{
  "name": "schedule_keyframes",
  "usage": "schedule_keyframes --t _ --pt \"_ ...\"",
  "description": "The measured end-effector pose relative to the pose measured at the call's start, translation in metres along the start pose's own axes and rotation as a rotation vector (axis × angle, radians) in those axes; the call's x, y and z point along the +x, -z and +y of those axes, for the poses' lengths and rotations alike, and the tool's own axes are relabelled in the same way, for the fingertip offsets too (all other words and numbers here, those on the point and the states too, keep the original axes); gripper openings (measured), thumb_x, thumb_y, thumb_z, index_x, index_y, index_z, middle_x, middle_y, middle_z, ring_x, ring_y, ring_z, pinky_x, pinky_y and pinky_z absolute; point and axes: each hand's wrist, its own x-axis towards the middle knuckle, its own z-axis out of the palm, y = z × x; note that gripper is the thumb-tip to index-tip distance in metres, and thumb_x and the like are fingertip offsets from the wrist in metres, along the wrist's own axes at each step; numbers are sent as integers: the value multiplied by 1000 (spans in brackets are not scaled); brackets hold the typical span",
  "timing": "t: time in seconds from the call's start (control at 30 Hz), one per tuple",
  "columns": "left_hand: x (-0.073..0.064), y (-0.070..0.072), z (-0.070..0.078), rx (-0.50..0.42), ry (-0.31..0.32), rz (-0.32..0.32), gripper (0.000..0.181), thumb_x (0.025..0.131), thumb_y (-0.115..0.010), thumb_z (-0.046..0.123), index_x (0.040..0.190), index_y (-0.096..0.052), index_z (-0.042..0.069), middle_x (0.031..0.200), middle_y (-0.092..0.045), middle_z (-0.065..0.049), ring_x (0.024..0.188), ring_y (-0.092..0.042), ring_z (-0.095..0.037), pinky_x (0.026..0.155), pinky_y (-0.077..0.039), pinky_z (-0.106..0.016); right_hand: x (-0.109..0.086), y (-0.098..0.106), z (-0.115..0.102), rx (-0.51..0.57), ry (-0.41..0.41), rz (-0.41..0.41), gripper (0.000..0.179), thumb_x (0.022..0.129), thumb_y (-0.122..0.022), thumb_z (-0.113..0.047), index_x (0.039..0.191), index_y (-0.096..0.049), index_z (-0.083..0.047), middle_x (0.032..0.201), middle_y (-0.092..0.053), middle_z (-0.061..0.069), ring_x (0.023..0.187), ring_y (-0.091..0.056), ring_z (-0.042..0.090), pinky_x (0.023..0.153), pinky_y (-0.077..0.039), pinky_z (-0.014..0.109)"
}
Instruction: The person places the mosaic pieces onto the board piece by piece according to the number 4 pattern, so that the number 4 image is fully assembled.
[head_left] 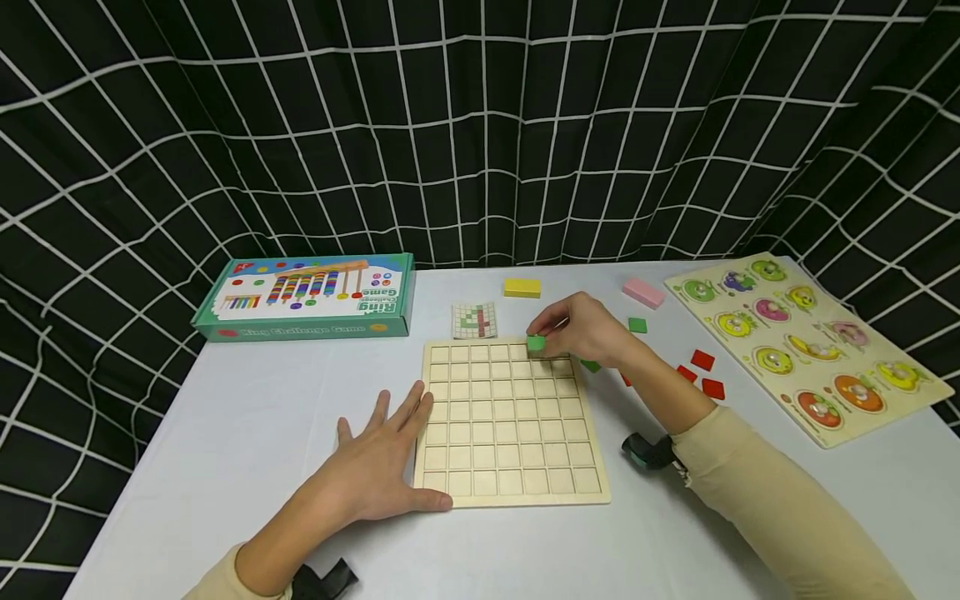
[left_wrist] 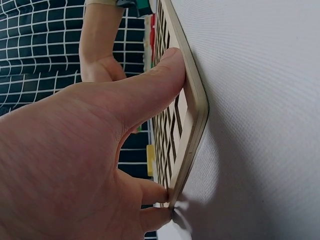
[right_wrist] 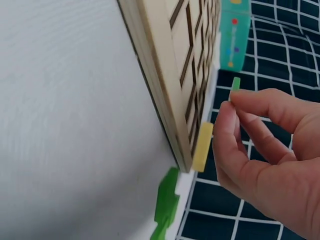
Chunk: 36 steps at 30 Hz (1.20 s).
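Observation:
A wooden grid board (head_left: 517, 433) lies flat on the white table, its squares bare wood. My left hand (head_left: 378, 471) rests at the board's left side, thumb on the near left corner and fingers spread along the edge. In the left wrist view the thumb (left_wrist: 172, 65) presses on the frame. Over the board's far edge, my right hand (head_left: 585, 329) pinches a green square tile (head_left: 536, 342) between thumb and fingertips. The right wrist view shows this tile (right_wrist: 235, 84) held above the board's surface. Just beyond the board lies a small pattern card (head_left: 474, 321) with green and red squares.
Green tiles (head_left: 637, 325) and several red tiles (head_left: 713, 388) lie right of the board. Behind are a yellow block (head_left: 522, 288) and a pink block (head_left: 643, 292). A Ring Challenge Game box (head_left: 307, 300) stands far left; a fruit puzzle board (head_left: 810, 342) lies far right.

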Motion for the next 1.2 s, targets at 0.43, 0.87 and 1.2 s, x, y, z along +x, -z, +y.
schedule_keyframes --t 0.43,0.87,1.2 --pt "1 1 0 -11 0 5 129 71 -81 75 168 -22 15 177 -11 -1 158 -15 -50 100 -17 -93 12 -17 -6 -3 -9 -27 35 72 -74 9 104 -81 -4 101 -75 11 90 -62 21 73 -52 28" --pt "-2 0 0 -3 8 -1 129 70 -80 77 168 -23 15 177 -11 0 158 -17 -49 100 -19 -92 14 -26 -10 -54 -44 -22 32 71 -77 8 99 -82 -7 93 -72 7 88 -60 20 71 -51 28" --pt "-1 1 1 7 5 2 128 71 -79 77 168 -22 16 177 -11 1 158 -17 -49 100 -20 -92 14 -27 -13 -86 -32 -11 32 73 -76 11 101 -82 -4 95 -73 10 88 -59 20 70 -50 27"
